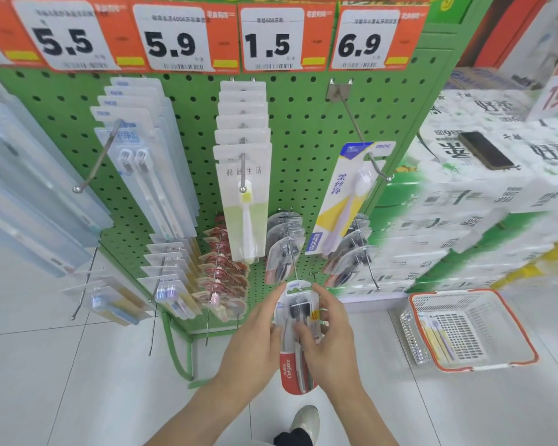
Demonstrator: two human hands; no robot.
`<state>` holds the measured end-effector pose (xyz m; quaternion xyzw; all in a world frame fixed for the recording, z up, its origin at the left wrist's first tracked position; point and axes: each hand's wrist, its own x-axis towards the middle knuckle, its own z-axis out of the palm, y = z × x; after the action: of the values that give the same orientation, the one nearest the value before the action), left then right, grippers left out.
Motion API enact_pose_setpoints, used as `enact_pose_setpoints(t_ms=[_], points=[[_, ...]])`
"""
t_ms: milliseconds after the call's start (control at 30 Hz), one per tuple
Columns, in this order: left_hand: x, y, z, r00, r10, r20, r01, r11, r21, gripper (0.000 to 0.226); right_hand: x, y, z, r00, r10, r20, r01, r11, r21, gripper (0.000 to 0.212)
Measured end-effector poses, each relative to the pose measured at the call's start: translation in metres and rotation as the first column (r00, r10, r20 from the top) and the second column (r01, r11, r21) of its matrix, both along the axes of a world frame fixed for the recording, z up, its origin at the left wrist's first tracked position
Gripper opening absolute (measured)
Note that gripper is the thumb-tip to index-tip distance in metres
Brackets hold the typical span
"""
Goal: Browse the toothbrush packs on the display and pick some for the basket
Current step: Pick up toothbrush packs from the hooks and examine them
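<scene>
Both my hands hold a Colgate toothbrush pack (298, 317) with a red bottom, low in front of the green pegboard display (303, 130). My left hand (255, 336) grips its left edge, my right hand (329, 336) its right edge, thumb across the front. The pack's top sits just under a hook that carries similar packs (284, 246). Above hang a white-green toothbrush pack (245, 201) and a yellow-white one (342, 201). The orange-rimmed white basket (484, 304) stands on the floor to the right, with a yellow toothbrush pack (435, 336) inside.
Price tags (174, 37) line the top of the display. More packs hang at left (149, 175), with red packs (223, 268) lower down. Stacked tissue packages (464, 201) rise on the right, a dark phone (485, 151) lying on them. My shoe (305, 420) is on the white tiled floor.
</scene>
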<state>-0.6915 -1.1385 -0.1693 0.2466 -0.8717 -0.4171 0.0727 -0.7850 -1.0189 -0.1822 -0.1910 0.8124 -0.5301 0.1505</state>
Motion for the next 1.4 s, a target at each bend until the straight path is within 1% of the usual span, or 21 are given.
enact_pose_setpoints(t_ms=[200,367,467,567,833,1000,1133,1200,1400], points=[[0.004,0.000,-0.004,0.996,0.066,-0.058,-0.068,0.997,-0.029,0.066,0.002,-0.006,-0.003,1.000,-0.004,0.027,0.005,0.999,-0.050,0.066],[-0.001,0.000,0.000,0.996,0.031,-0.083,-0.037,0.997,-0.074,0.065,0.003,-0.001,-0.001,0.999,-0.033,0.022,0.035,0.995,-0.094,0.064],[-0.005,0.002,-0.003,0.997,0.009,-0.078,-0.015,0.997,-0.076,0.068,0.000,-0.001,-0.003,0.999,-0.042,0.022,0.043,0.997,-0.062,0.065],[-0.009,0.002,-0.005,0.996,0.025,-0.085,-0.030,0.997,-0.066,0.064,-0.004,-0.003,-0.005,0.999,-0.031,0.015,0.032,0.999,-0.038,0.063],[-0.011,0.003,-0.007,0.994,0.045,-0.102,-0.053,0.995,-0.081,0.062,-0.009,-0.002,-0.007,0.999,-0.013,-0.044,0.012,0.999,-0.037,0.068],[-0.011,0.007,-0.007,0.995,0.036,-0.098,-0.050,0.989,-0.139,0.064,-0.009,-0.004,-0.015,0.996,-0.035,-0.080,0.032,0.999,-0.033,0.065],[-0.013,0.007,-0.006,0.993,0.051,-0.109,-0.066,0.987,-0.146,0.061,-0.009,-0.008,-0.022,0.992,-0.050,-0.119,0.044,0.998,-0.051,0.070],[-0.014,0.008,-0.005,0.990,0.057,-0.126,-0.076,0.986,-0.151,0.060,-0.011,-0.010,-0.025,0.992,-0.053,-0.115,0.047,0.997,-0.053,0.069],[-0.018,0.007,-0.011,0.988,0.075,-0.138,-0.097,0.982,-0.163,0.067,-0.016,-0.017,-0.034,0.993,-0.026,-0.119,0.019,0.998,-0.063,0.065]])
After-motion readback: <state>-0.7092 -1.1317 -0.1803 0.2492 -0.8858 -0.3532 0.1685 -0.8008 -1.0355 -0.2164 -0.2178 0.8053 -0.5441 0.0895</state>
